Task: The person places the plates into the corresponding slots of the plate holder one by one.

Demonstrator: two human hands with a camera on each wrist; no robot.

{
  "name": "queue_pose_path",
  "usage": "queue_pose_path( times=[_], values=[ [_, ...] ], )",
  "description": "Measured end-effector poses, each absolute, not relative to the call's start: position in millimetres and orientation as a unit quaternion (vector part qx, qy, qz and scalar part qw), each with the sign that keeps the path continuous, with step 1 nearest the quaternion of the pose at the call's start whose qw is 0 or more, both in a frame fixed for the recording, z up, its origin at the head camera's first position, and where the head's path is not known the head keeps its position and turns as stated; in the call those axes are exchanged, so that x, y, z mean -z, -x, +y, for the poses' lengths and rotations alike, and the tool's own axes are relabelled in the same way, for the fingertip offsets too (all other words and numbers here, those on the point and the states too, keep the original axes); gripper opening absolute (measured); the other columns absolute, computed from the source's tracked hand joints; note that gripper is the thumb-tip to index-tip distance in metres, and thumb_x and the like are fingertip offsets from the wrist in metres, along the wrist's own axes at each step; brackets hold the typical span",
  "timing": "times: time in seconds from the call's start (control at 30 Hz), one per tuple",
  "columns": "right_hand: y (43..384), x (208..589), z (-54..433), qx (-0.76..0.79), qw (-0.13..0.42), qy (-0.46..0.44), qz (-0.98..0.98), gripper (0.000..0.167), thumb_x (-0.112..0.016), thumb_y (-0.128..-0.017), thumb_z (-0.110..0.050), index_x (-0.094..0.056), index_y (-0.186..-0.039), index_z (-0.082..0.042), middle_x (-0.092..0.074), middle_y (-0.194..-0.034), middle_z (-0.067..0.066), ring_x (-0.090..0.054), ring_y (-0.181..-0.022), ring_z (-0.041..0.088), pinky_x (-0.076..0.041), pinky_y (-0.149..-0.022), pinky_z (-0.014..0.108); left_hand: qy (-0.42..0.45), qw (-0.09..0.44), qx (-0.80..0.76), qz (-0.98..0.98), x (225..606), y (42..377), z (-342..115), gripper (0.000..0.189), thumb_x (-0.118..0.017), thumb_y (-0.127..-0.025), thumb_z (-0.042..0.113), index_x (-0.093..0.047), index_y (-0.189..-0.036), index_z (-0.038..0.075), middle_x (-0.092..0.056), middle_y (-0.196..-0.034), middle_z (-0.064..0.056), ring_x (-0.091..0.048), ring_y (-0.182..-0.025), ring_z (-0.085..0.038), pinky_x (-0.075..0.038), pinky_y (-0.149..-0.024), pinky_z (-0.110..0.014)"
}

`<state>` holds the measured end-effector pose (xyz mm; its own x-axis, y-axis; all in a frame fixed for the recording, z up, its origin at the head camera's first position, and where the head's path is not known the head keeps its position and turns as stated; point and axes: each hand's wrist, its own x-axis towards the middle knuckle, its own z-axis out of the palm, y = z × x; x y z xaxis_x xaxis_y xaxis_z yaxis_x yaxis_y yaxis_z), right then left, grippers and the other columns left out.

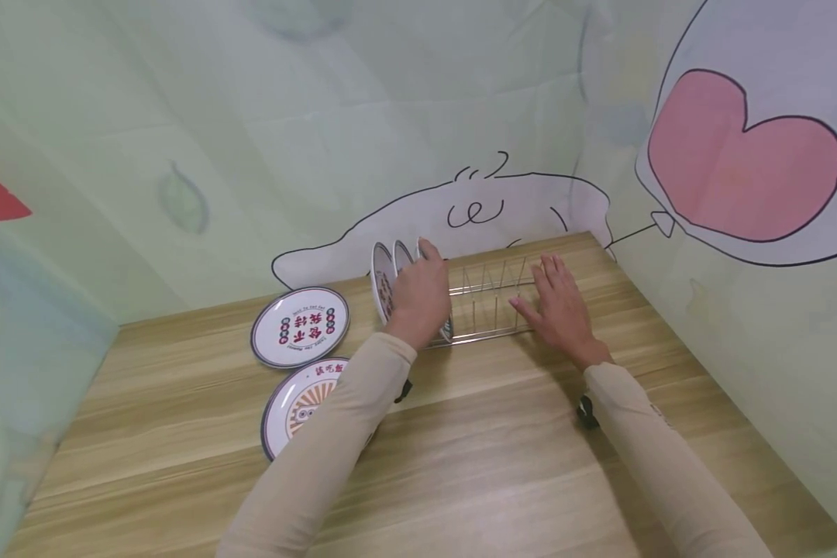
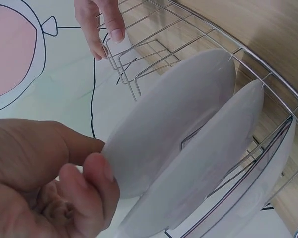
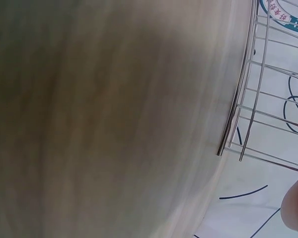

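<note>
A metal wire dish rack (image 1: 488,335) stands near the back of the wooden table. Three plates stand on edge in its left part, a left one (image 1: 382,283), a middle one (image 1: 401,256) and a right one. My left hand (image 1: 418,298) pinches the rim of the right plate (image 2: 174,124), thumb and curled fingers at its edge in the left wrist view. At the rack's right end is my right hand (image 1: 563,310), fingers extended, fingertips right at the wires. Only a fingertip (image 3: 295,206) of it shows in the right wrist view.
Left of the rack, a white plate with red characters (image 1: 300,327) lies flat. Nearer lies another patterned plate (image 1: 296,403), partly hidden by the left sleeve (image 1: 342,426). A printed cloth (image 1: 390,132) hangs behind the table (image 1: 474,457).
</note>
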<state>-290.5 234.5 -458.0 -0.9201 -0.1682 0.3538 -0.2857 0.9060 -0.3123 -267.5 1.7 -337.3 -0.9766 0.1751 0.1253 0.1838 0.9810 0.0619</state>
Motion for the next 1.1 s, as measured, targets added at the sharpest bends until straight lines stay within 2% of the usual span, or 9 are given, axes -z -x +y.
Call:
queue_pose_path(
  times=[0.1,0.3,0.47,0.6,0.73,0.93,1.1],
  values=[
    [290,459,235,-0.181,0.161,-0.119,-0.963,0.074,-0.056,-0.098,-0.044,-0.036,-0.148,0.007,-0.023,-0.161,0.028,-0.013,-0.153,0.044,-0.01,-0.126,0.053,0.093,0.056,0.044,-0.993,338,266,0,0.07,-0.052,-0.091,-0.001,-0.02,-0.151,-0.012,-0.056,-0.062,-0.005,-0.045,-0.042,-0.012,-0.038,-0.034,-0.02],
    [291,458,234,-0.184,0.161,-0.122,-0.962,0.075,-0.056,-0.098,-0.045,-0.036,-0.149,0.007,-0.022,-0.162,0.028,-0.013,-0.152,0.044,-0.01,-0.126,0.054,0.097,0.065,0.082,-0.99,332,262,-3,0.058,-0.048,-0.101,0.012,-0.023,-0.151,-0.005,-0.052,-0.059,-0.002,-0.04,-0.042,-0.01,-0.033,-0.033,-0.02],
    [292,457,234,-0.182,0.169,-0.126,-0.961,0.075,-0.056,-0.098,-0.045,-0.037,-0.148,0.008,-0.023,-0.161,0.029,-0.017,-0.151,0.047,-0.013,-0.125,0.056,0.082,0.104,0.125,-0.983,321,257,-10,0.04,-0.048,-0.098,0.015,-0.044,-0.136,0.003,-0.054,-0.058,-0.004,-0.048,-0.046,-0.017,-0.042,-0.038,-0.029],
    [292,457,235,-0.178,0.168,-0.127,-0.961,0.075,-0.054,-0.099,-0.046,-0.037,-0.148,0.008,-0.023,-0.161,0.03,-0.016,-0.151,0.047,-0.015,-0.124,0.058,0.073,0.143,0.156,-0.975,312,252,-19,0.034,-0.053,-0.095,0.021,-0.057,-0.125,0.005,-0.059,-0.064,-0.008,-0.053,-0.055,-0.023,-0.046,-0.045,-0.036],
    [291,457,234,-0.177,0.164,-0.124,-0.963,0.074,-0.055,-0.099,-0.044,-0.036,-0.148,0.008,-0.023,-0.161,0.029,-0.014,-0.152,0.045,-0.014,-0.124,0.057,0.065,0.171,0.196,-0.963,307,245,-32,0.036,-0.054,-0.096,0.025,-0.062,-0.126,0.006,-0.063,-0.07,-0.011,-0.054,-0.056,-0.024,-0.042,-0.044,-0.034],
    [291,457,234,-0.173,0.159,-0.118,-0.965,0.073,-0.056,-0.099,-0.043,-0.036,-0.149,0.007,-0.023,-0.161,0.028,-0.014,-0.152,0.044,-0.013,-0.125,0.055,0.053,0.219,0.266,-0.937,305,234,-58,0.031,-0.054,-0.095,0.022,-0.068,-0.118,0.006,-0.049,-0.054,-0.005,-0.04,-0.046,-0.018,-0.027,-0.041,-0.029],
    [291,458,235,-0.171,0.159,-0.115,-0.966,0.074,-0.055,-0.099,-0.044,-0.036,-0.149,0.007,-0.022,-0.162,0.028,-0.015,-0.152,0.045,-0.014,-0.125,0.056,0.022,0.239,0.297,-0.924,306,223,-84,0.028,-0.056,-0.094,0.022,-0.071,-0.112,0.006,-0.054,-0.055,-0.006,-0.047,-0.051,-0.024,-0.031,-0.046,-0.031]
  ],
)
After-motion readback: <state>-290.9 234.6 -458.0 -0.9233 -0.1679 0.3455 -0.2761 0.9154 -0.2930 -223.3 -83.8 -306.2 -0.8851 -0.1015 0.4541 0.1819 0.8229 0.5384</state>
